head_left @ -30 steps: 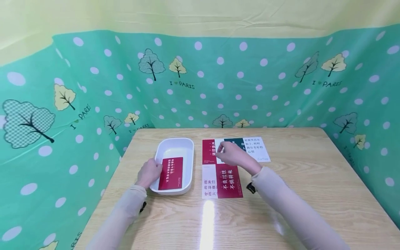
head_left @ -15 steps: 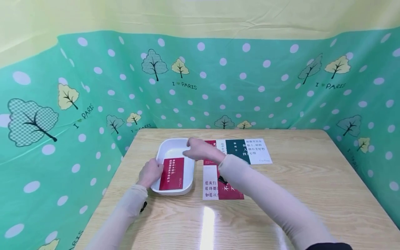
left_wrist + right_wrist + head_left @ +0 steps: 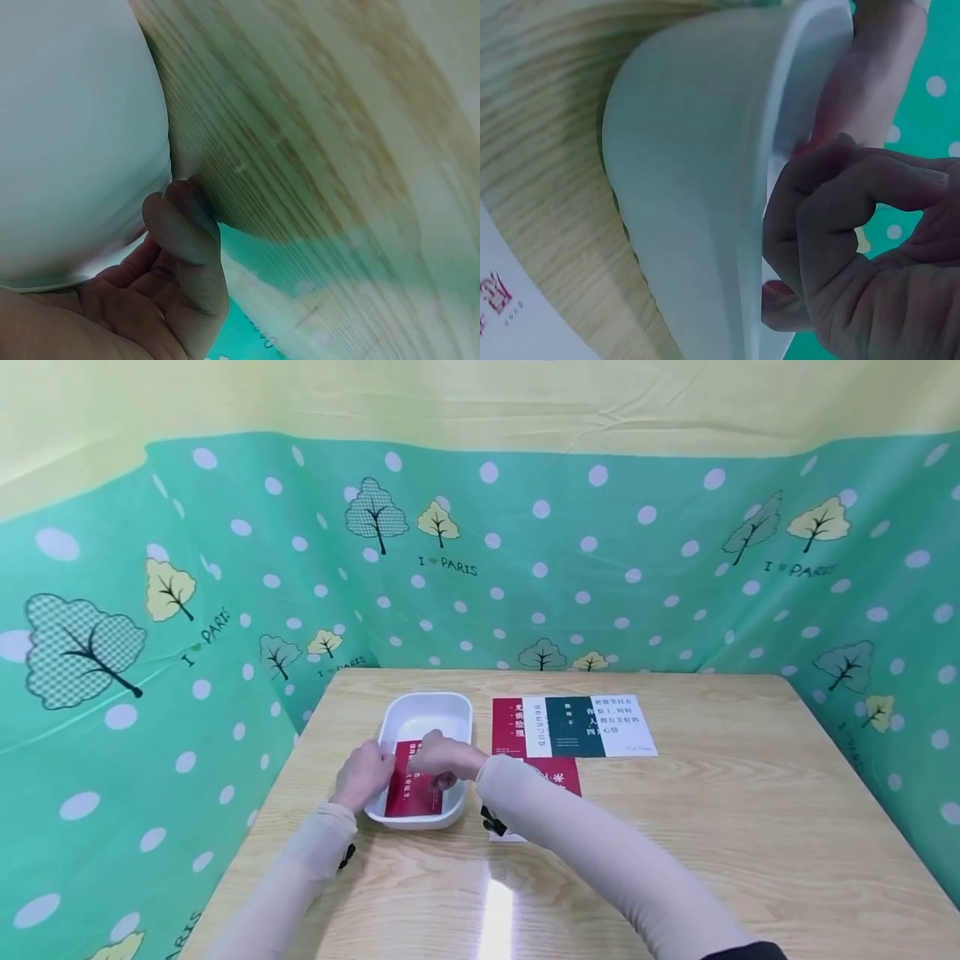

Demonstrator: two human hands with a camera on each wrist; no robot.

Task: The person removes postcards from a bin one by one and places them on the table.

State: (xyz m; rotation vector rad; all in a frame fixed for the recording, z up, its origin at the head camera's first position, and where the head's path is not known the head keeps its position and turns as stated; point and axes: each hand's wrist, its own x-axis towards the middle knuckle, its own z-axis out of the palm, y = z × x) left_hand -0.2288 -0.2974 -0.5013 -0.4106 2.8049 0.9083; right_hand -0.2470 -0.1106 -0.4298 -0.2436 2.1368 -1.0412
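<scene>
A white plastic basin stands left of centre on the table, with a red card with white lettering lying inside it. My left hand grips the basin's left rim; in the left wrist view its bent fingers lie against the outer wall. Over the right rim my right hand reaches in above the red card and covers part of it. Its fingers are loosely bent in the right wrist view, and I see nothing held in them. Whether they touch the card is hidden.
Right of the basin, a row of overlapping cards includes a red one, a dark green one and a white one. Another red card lies below, partly behind my right sleeve. Polka-dot cloth encloses the table.
My right hand has moved left and down from above the row of cards into the basin. The left hand stays at the basin's left rim.
</scene>
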